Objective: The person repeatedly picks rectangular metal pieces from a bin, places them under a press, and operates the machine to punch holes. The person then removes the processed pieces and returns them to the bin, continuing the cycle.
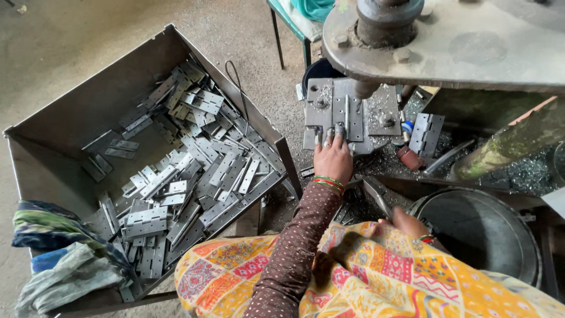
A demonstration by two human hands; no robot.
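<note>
- Steel hinge (340,115) lies flat on the press bed (376,126), long axis pointing away from the person, under the ram (385,23).
- Left hand (333,158) presses spread fingertips on its near edge, gripping nothing.
- Right hand (407,222) rests back by the lap; I cannot tell its grip.
- Metal bin (88,106) of hinges stands left.

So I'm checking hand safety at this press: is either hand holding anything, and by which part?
The left hand presses its fingertips on the near edge of the hinge on the press plate; no closed grip. The right hand is mostly hidden: cannot tell.

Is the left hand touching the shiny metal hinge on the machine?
Touching. Head view shows the left hand with fingertips pressed on the hinge.
</note>
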